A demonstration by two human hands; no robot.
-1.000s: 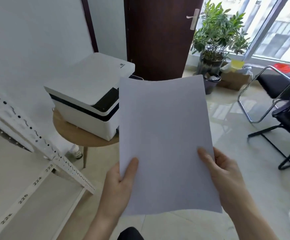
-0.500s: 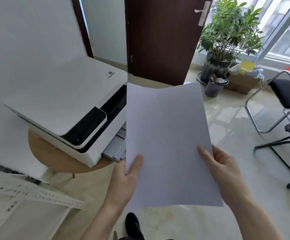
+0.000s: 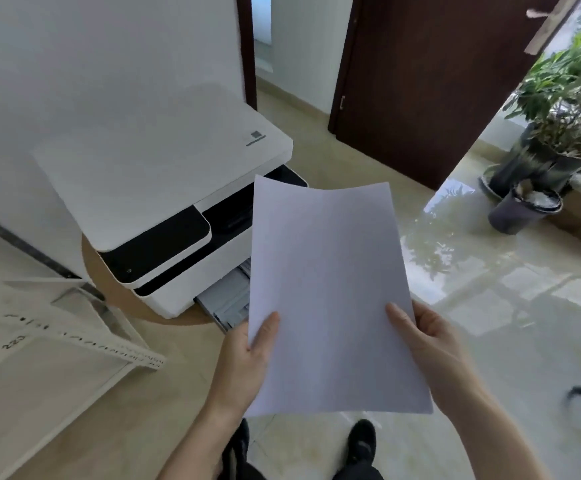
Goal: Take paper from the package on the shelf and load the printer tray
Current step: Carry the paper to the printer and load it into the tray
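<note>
Left hand (image 3: 247, 362) & right hand (image 3: 431, 351) both clamp blank paper (image 3: 330, 299) at its near corners, by printer (image 3: 164, 188) w/ unreadable logo.

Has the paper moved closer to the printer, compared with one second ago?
Yes. The paper, held by both hands, now overlaps the printer front and its open tray; earlier it only covered the printer's right corner.

Little here can be read. The white shelf rail (image 3: 74, 341) carries small black printed numbers, one perhaps "223", though blur smears them. The printer (image 3: 164, 174) lid bears a small dark logo near its corner, too small to read.
</note>
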